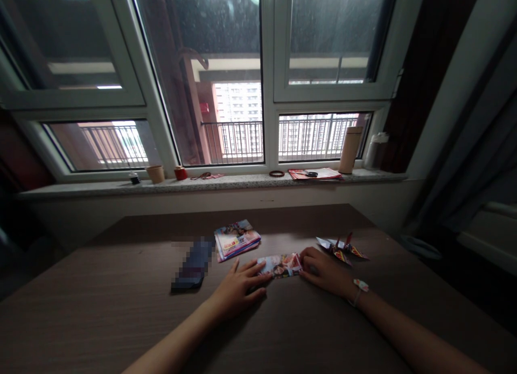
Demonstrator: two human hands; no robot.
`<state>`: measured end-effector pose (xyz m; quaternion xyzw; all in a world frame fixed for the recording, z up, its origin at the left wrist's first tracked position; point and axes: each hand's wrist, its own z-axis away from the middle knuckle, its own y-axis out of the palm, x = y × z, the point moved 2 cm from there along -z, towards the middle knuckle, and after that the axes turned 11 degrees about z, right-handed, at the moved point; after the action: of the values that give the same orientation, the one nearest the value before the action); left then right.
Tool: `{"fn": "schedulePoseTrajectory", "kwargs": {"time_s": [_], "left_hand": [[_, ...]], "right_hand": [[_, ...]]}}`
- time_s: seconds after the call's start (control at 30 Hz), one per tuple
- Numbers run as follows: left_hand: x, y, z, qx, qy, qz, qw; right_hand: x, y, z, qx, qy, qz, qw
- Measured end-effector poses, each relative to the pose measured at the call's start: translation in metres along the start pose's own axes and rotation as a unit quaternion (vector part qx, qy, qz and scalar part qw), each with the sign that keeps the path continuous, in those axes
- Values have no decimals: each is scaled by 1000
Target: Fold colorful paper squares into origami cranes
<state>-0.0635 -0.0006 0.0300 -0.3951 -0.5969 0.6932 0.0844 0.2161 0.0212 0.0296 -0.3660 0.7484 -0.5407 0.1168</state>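
Partly, left hand (241, 284) and right hand (323, 272) obscure patterned paper (281, 265).

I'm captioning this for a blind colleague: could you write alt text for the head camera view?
A person's bare left hand and right hand touch opposite ends of a rectangular, colourful printed paper on a brown wood-grain table. A stack of multicoloured printed sheets lies beyond the left hand; folded, patterned paper shapes sit beside the right.

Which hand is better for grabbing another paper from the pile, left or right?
Probably the left hand. It's closer to the paper pile, while the right hand is farther over, at the right end of the patterned strip, nearer the folded paper shapes.
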Motion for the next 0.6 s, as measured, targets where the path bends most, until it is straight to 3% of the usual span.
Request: {"fn": "schedulePoseTrajectory", "kwargs": {"time_s": [0.23, 0.6], "left_hand": [[-1, 0, 1, -16, 12, -2, 1000], [-5, -3, 1, -5, -4, 3, 1000]], "right_hand": [[5, -3, 0, 24, -39, -43, 998], [3, 1, -4, 18, -54, -24, 998]]}}
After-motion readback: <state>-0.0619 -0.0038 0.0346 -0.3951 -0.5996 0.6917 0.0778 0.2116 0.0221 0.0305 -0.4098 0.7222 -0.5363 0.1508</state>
